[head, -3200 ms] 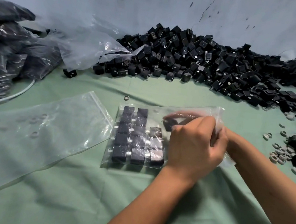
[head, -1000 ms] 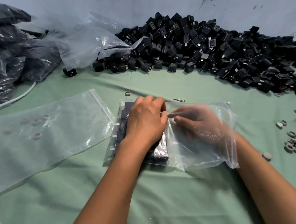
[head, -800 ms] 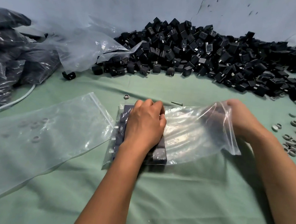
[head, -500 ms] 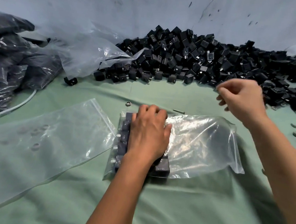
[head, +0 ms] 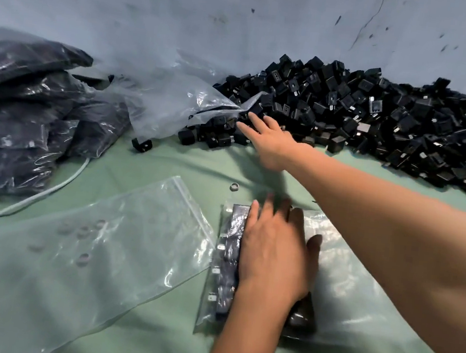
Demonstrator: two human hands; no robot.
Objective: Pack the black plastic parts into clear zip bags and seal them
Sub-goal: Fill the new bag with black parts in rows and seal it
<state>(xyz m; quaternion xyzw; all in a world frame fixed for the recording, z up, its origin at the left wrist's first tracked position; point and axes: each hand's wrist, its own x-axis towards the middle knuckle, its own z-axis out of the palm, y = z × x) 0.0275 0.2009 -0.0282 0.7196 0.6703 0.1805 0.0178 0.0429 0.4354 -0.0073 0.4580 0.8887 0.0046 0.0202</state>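
Pressing flat on the packed rows, my left hand (head: 271,255) lies with straight fingers on top of the clear zip bag (head: 335,287), which rests on the green cloth-covered table (head: 151,337). Under my palm the black plastic parts inside the bag (head: 230,262) sit in tidy rows against the bag's left edge; the bag's right half lies slack and wrinkled, running under my right forearm. My right hand (head: 270,140) reaches far forward across the table, fingers spread wide and holding nothing, fingertips at the near-left edge of the big heap of loose black plastic parts (head: 375,119) piled against the pale wall (head: 242,19).

Just left of that hand, a crumpled clear plastic sheet (head: 173,104) drapes over the heap's edge. One stray black bracket-shaped part (head: 142,145) sits apart on the cloth below it, and a small grey ring (head: 234,187) lies between my two hands. A larger empty clear zip bag (head: 80,249) lies flat to the left, its right corner touching the bag I press. Stacked filled dark bags (head: 25,114) occupy the far left, with a pale cord (head: 36,201) curving out from beneath them. Bare cloth stretches between the heap and my left hand, and along the near edge.
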